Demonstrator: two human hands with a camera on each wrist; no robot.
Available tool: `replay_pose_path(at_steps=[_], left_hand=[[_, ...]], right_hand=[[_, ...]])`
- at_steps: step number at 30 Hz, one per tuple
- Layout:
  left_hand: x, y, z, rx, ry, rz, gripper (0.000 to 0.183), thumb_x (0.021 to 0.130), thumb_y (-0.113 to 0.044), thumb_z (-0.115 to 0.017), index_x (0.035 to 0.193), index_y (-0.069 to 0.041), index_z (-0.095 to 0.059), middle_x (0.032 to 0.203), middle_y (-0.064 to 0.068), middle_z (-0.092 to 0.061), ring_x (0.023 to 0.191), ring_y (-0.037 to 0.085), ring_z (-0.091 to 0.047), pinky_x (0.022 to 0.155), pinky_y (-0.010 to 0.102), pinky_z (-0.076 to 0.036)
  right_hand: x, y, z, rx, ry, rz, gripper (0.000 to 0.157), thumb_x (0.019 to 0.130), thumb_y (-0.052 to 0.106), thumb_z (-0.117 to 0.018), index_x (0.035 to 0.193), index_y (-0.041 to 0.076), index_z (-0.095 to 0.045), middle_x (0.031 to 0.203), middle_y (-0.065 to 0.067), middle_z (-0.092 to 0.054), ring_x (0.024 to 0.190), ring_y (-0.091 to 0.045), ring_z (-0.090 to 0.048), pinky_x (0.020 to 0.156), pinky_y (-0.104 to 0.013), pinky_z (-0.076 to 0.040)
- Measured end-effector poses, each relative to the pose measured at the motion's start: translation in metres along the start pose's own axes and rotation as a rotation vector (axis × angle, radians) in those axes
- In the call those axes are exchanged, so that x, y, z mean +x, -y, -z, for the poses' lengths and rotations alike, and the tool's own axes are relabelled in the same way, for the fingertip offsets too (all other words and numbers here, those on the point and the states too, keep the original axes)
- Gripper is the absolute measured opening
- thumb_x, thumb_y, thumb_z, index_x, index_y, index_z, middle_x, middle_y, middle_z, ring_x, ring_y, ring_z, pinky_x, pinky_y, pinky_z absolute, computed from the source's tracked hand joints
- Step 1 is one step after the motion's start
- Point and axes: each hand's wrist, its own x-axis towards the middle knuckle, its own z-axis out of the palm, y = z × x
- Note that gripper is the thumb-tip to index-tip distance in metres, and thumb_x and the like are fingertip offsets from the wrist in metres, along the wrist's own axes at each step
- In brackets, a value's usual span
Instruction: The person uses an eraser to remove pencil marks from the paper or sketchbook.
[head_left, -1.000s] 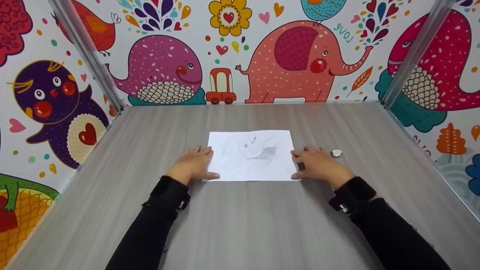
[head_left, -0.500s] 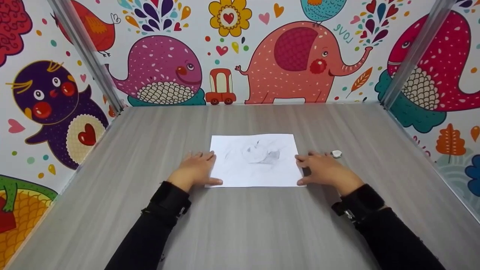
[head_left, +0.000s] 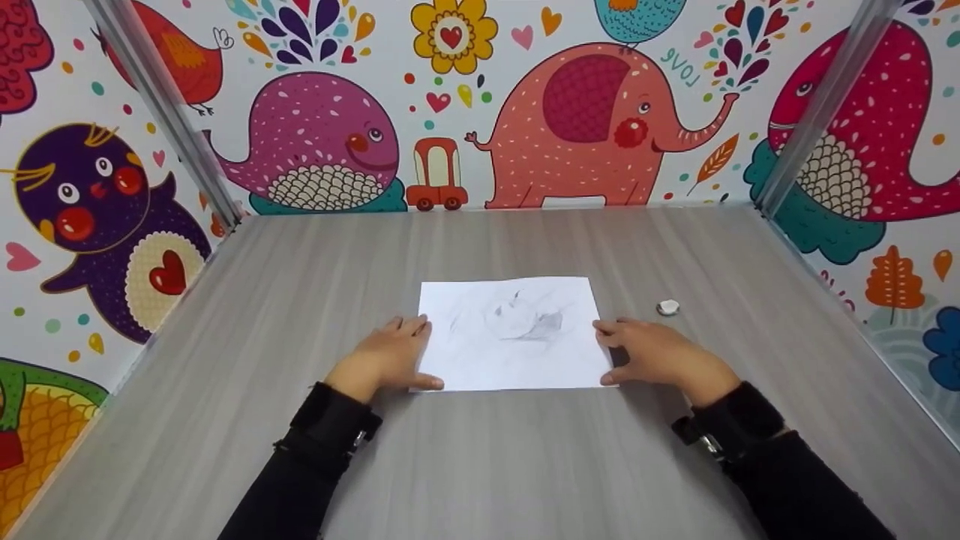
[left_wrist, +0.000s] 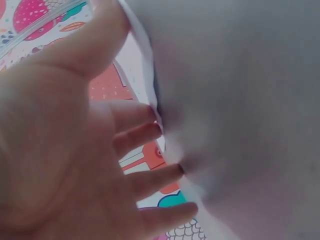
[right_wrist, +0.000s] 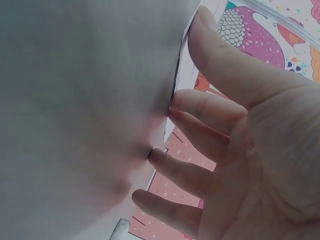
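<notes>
A white sheet of paper (head_left: pixel 510 360) lies flat on the table, bearing a grey pencil sketch (head_left: pixel 525 321) of a round, shaded form like a fruit. At its left edge is my left hand (head_left: pixel 386 355), thumb on the near left corner and fingertips along the side. My right hand (head_left: pixel 660 355) mirrors this at the right edge, its thumb by the near right corner. Both wrist views show the fingers spread, tips against the table at the paper's edge; the left thumb (left_wrist: pixel 95 42) and right thumb (right_wrist: pixel 212 42) reach onto the paper's border.
A small white lump with a dark side (head_left: pixel 667 307) sits on the grey wood-grain table (head_left: pixel 487 465), beyond the right hand. Printed panels with cartoon animals (head_left: pixel 570 127) enclose the back and sides, with metal posts (head_left: pixel 165 112) at the corners.
Both hands have drawn the paper toward the person, with a slight shift to the right. The white lump has stayed on the table.
</notes>
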Motion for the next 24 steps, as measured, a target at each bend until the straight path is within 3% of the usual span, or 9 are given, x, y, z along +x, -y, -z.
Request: replay_pose_path(at_steps=[4, 9, 20, 24], left_hand=[[-0.005, 0.001, -0.001, -0.028, 0.021, -0.040, 0.105, 0.091, -0.049, -0.083, 0.161, 0.011, -0.034, 0.170, 0.026, -0.031, 0.155, 0.055, -0.026, 0.125, 0.062, -0.029], [-0.012, 0.000, -0.002, -0.028, 0.031, -0.048, 0.105, 0.089, -0.047, -0.086, 0.160, 0.011, -0.035, 0.169, 0.026, -0.032, 0.155, 0.055, -0.026, 0.125, 0.061, -0.029], [-0.029, -0.020, 0.000, 0.069, 0.031, -0.052, 0.109, 0.083, -0.051, -0.090, 0.157, 0.012, -0.040, 0.166, 0.027, -0.039, 0.151, 0.055, -0.035, 0.122, 0.061, -0.036], [-0.026, -0.016, 0.009, 0.085, 0.040, -0.064, 0.107, 0.084, -0.053, -0.088, 0.156, 0.011, -0.043, 0.165, 0.026, -0.040, 0.152, 0.052, -0.037, 0.122, 0.065, -0.033]], right_hand=[[-0.008, 0.004, -0.001, -0.016, -0.004, 0.013, 0.074, 0.086, 0.033, -0.091, 0.145, -0.002, -0.063, 0.159, -0.019, -0.053, 0.145, -0.048, -0.048, 0.110, -0.062, -0.048], [-0.016, 0.013, 0.000, -0.073, -0.026, 0.043, 0.070, 0.084, 0.033, -0.092, 0.140, -0.001, -0.068, 0.153, -0.020, -0.059, 0.137, -0.046, -0.057, 0.104, -0.059, -0.053], [-0.026, 0.023, 0.003, -0.148, -0.014, 0.047, 0.070, 0.076, 0.031, -0.097, 0.136, 0.002, -0.073, 0.146, -0.019, -0.065, 0.124, -0.042, -0.066, 0.095, -0.053, -0.058], [-0.026, 0.024, 0.002, -0.133, -0.010, 0.036, 0.070, 0.076, 0.030, -0.097, 0.136, 0.002, -0.073, 0.147, -0.019, -0.064, 0.127, -0.043, -0.065, 0.097, -0.054, -0.057]])
